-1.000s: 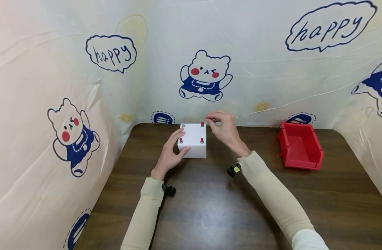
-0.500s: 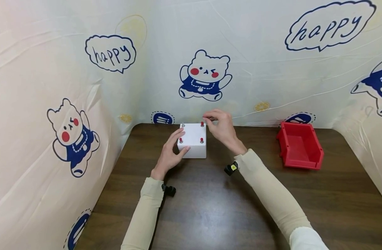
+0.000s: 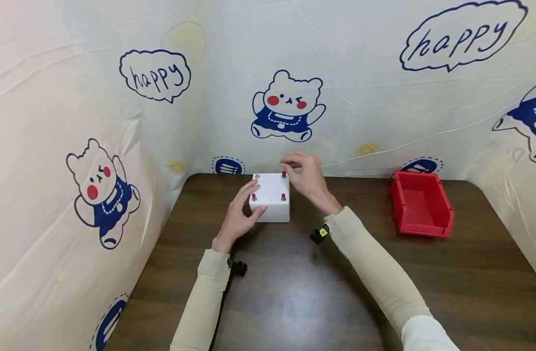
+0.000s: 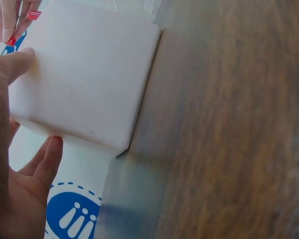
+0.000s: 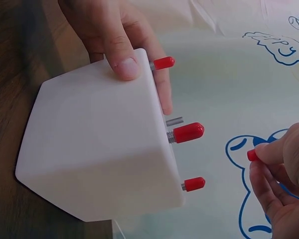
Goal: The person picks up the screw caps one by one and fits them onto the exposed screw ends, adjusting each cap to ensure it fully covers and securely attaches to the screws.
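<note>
A white box [image 3: 271, 213] stands on the table with metal posts rising from its top. Three posts wear red caps [image 5: 189, 132]; the back-left post [image 5: 175, 121] is bare silver metal. My left hand [image 3: 237, 219] holds the box at its left side, thumb against the front face and fingers reaching over the top edge. My right hand [image 3: 309, 180] is raised over the back-right corner, pinching a small red cap [image 5: 252, 155] between thumb and forefinger. In the right wrist view this cap is apart from the posts.
A red plastic bin [image 3: 421, 204] sits to the right on the brown wooden table [image 3: 285, 292]. Behind the table hangs a pale cloth [image 3: 360, 107] printed with bears and lettering, close to the box's far side.
My right hand has moved a little left, from beside the box to over its back-right corner. The left hand and the box have stayed in place.
</note>
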A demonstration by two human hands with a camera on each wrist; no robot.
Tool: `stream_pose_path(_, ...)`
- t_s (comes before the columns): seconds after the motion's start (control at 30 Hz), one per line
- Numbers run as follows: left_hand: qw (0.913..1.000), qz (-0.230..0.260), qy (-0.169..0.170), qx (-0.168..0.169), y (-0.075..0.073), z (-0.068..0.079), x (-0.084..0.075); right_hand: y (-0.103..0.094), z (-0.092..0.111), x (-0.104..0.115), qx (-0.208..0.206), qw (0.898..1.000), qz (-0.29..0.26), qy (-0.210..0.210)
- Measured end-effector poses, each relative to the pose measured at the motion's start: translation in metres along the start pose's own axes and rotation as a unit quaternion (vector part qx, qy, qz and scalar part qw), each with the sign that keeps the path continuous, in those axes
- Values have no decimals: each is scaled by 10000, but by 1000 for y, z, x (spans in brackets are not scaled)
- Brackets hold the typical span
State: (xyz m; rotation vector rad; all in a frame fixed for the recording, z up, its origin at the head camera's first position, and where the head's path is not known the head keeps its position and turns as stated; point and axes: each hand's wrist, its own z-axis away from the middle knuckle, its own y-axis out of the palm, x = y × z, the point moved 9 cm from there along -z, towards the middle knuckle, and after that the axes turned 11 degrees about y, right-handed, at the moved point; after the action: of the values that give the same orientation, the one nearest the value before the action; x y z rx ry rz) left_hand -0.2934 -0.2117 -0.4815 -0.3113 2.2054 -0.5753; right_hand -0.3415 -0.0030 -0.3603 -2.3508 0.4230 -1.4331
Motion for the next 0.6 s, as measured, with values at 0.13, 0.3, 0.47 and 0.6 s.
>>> stream_pose_path(0.13, 10000, -27, -41, 20, 1, -1, 1, 2, -2, -2, 25, 9999, -33, 128)
stream_pose_path(0.3, 9999, -60, -104, 30, 1, 0, 3, 7, -4, -5, 106, 9995, -107, 288)
stream_pose_path(0.47, 9999, -14, -94, 33, 1, 1, 2, 11, -5, -5, 95, 9996, -150, 225)
stream_pose_path(0.6, 9999, 6, -123, 31, 1, 0, 3, 14, -7, -4, 11, 9999, -103, 105)
